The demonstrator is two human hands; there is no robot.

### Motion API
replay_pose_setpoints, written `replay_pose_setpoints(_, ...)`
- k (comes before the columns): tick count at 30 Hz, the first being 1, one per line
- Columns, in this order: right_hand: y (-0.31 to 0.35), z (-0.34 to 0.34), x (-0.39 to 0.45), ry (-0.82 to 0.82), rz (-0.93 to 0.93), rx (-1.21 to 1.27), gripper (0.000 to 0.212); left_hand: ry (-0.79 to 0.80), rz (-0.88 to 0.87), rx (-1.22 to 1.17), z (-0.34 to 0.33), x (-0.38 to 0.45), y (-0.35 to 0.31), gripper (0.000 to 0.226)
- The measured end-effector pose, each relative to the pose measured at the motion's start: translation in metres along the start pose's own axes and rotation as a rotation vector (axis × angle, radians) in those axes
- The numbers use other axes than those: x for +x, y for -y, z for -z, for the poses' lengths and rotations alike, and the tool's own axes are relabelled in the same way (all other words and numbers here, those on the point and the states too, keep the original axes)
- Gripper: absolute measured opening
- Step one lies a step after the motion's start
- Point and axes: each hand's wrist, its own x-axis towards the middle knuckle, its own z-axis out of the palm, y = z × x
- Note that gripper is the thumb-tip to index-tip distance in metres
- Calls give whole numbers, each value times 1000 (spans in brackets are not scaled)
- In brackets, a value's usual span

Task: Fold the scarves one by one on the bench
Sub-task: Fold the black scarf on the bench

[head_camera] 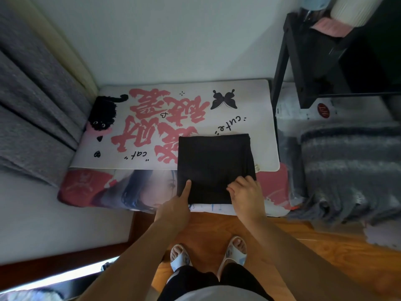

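A folded black scarf [213, 168] lies square on the bench [271, 177], the left hand [173, 210] pressing one straight forefinger on it, the right hand [246, 195] resting flat with relaxed fingers.

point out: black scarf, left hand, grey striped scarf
black scarf [214, 164], head view, middle of the folded cloth
left hand [173, 210], head view, back of the hand
grey striped scarf [351, 161], head view, middle stripes

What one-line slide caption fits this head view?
Both hands, left hand and right hand, press the folded black fabric scarf flat on the white printed bench mat.
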Motion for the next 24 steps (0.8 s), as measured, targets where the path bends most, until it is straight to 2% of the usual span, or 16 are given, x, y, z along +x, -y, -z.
replay_pose_setpoints(3, -1, 2, 7, 18, -53, 95, 4, 28, 0, 12, 3, -3, 0, 84)
replay_pose_setpoints(6, -6, 18, 10, -43, -350, 444, 9, 49, 27, 40, 4, -1, 3, 89)
replay_pose_setpoints(8, -13, 33, 2, -82, -494, 531, 19, 65, 45, 32, 2, 2, 4, 91)
replay_pose_setpoints(9, -18, 39, -8, -63, -484, 502, 25, 73, 44, 23, 1, 2, 5, 92)
replay_pose_setpoints(11, -28, 44, -39, 109, -390, 366, 38, 92, 35, 11, 0, 4, 8, 92)
replay_pose_setpoints(12, -32, 43, -55, 194, -355, 258, 47, 94, 30, 15, 0, 4, 10, 92)
replay_pose_setpoints(14, -46, 36, -87, 263, -287, 4, 65, 97, 39, 58, 2, 6, 11, 93)
replay_pose_setpoints(15, -52, 33, -92, 323, -276, -63, 59, 101, 41, 85, 5, 6, 8, 92)
replay_pose_setpoints(16, -52, 38, -92, 364, -329, -96, 36, 96, 41, 113, 8, 4, 3, 91)
replay_pose_setpoints(17, -53, 42, -89, 384, -384, -26, 18, 77, 34, 151, 11, 2, -3, 88)
replay_pose_setpoints(18, -47, 48, -79, 381, -430, 42, 28, 50, 24, 188, 13, 0, -9, 86)
replay_pose_setpoints(19, -42, 52, -70, 326, -477, 129, 28, 20, 4, 223, 15, -3, -14, 85)
replay_pose_setpoints(21, -26, 62, -45, 183, -606, 292, 9, -53, -79, 304, 13, -7, -19, 84)
replay_pose_setpoints(23, -9, 68, -21, 224, -884, 559, 35, -84, -146, 303, 3, -8, -23, 84)
replay_pose_setpoints(24, -3, 69, -13, 287, -1048, 746, 39, -63, -163, 254, -1, -7, -25, 86)
